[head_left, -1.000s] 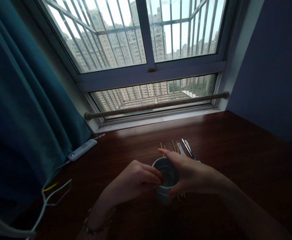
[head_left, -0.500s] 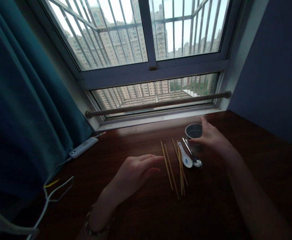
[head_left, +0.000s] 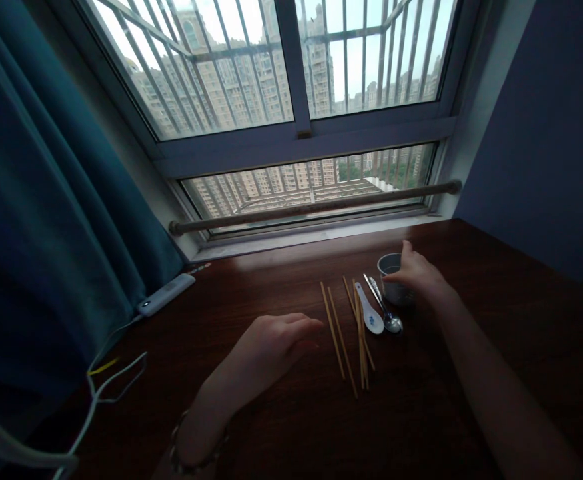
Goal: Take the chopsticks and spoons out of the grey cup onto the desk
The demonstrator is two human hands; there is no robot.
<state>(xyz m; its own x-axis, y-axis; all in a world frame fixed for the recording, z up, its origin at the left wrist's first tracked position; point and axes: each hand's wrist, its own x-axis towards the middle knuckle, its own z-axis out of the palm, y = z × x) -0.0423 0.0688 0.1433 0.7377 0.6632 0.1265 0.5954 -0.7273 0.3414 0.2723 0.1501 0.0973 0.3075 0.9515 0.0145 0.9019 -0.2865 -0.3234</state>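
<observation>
My right hand (head_left: 420,275) grips a grey cup (head_left: 395,293) at its rim and side, thumb on the near side. The cup stands upright on the table, and its far side is partly covered by the hand. Just left of it lie metal spoons (head_left: 392,324), their handles side by side, and a white soup spoon (head_left: 372,320) with a blue mark. Several wooden chopsticks (head_left: 360,347) lie close by, some crossing. My left hand (head_left: 278,347) hovers left of the two separate chopsticks (head_left: 335,333), fingers loosely stretched out and holding nothing.
The dark wooden table (head_left: 271,287) reaches to a barred window with a rail (head_left: 316,209). At the left lie a white power strip (head_left: 166,295) and pale cables (head_left: 91,413), by a teal curtain (head_left: 81,200). A wall (head_left: 536,180) bounds the right.
The cup has shifted right and slightly toward me with my right hand, uncovering more of the metal spoon handles. My left hand has drawn back slightly, its fingers a little more bent.
</observation>
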